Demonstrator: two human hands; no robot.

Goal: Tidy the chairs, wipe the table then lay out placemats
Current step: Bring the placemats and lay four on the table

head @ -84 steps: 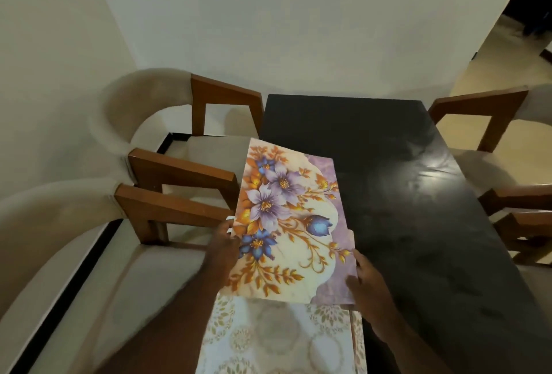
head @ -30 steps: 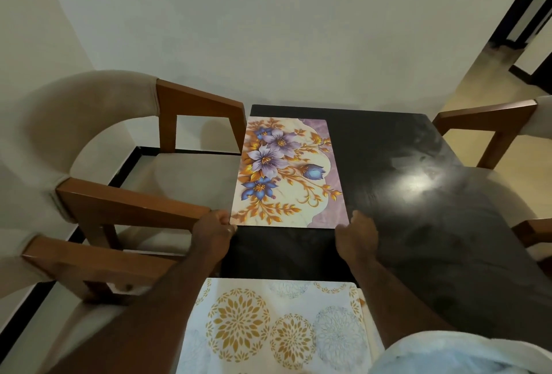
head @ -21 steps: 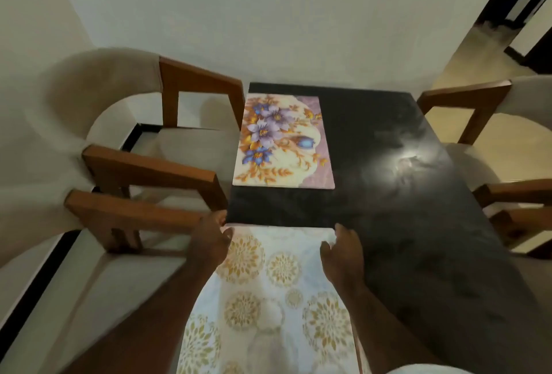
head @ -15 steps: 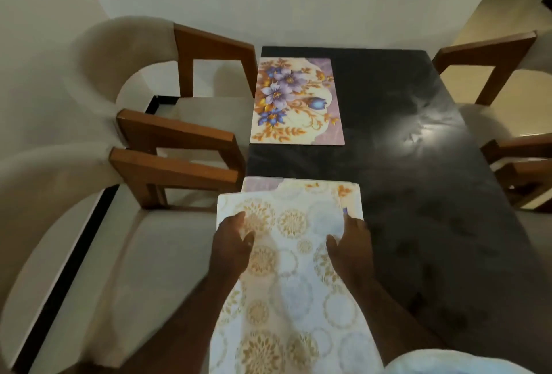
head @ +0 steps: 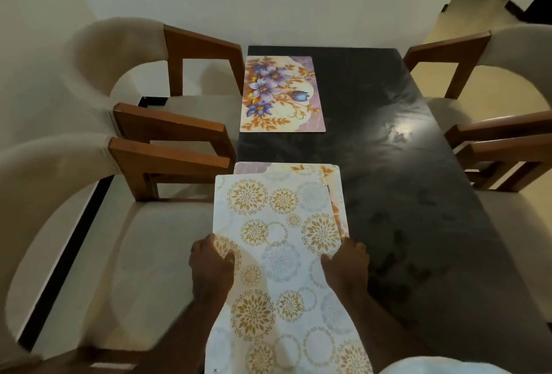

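Observation:
A floral placemat (head: pixel 282 94) with purple and blue flowers lies flat at the far left of the black table (head: pixel 403 164). Nearer me, a stack of placemats lies on the table's left side; the top one (head: pixel 277 239) is white with gold and grey medallions. A floral mat's edge (head: pixel 333 173) peeks out beneath it. My left hand (head: pixel 212 266) grips the top mat's left edge, thumb on top. My right hand (head: pixel 346 263) grips its right edge the same way.
Two cream-cushioned wooden armchairs (head: pixel 167 140) stand along the table's left side, their arms close to the mats. Two more chairs (head: pixel 501 140) stand on the right. A white wall closes the far end; a doorway opens at the top right.
The floral mat was laid at the far left and released. Both hands drew back to the stack and took hold of the medallion mat's side edges.

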